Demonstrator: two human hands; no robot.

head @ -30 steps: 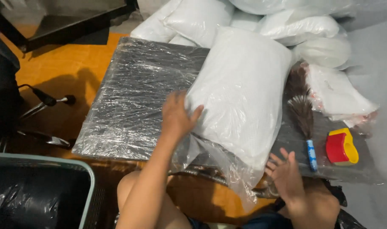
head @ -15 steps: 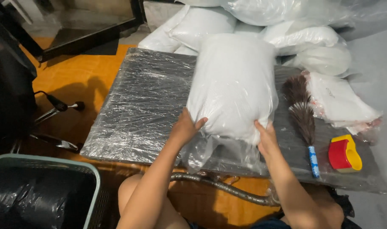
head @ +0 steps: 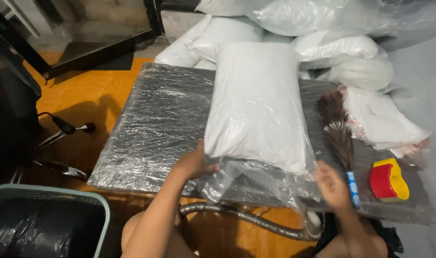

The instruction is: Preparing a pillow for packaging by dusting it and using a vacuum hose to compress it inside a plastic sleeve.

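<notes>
My left hand (head: 195, 165) has its grip pinched on the near left corner of the bagged white pillow (head: 256, 107), which lies on the film-wrapped desk (head: 156, 124). Right hand (head: 331, 185): grip spread, loose, just beside the bag's slack plastic end (head: 256, 184). Feather duster (head: 340, 136) & red-yellow tape dispenser (head: 389, 180) right of that grip.

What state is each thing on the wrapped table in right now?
White pillow in clear plastic bag: lying flat, bag mouth open at the near end.
Left hand: gripping the bag's near corner.
Right hand: on the loose bag plastic.
Brown feather duster: lying flat.
Red and yellow tape dispenser: resting untouched.
</notes>
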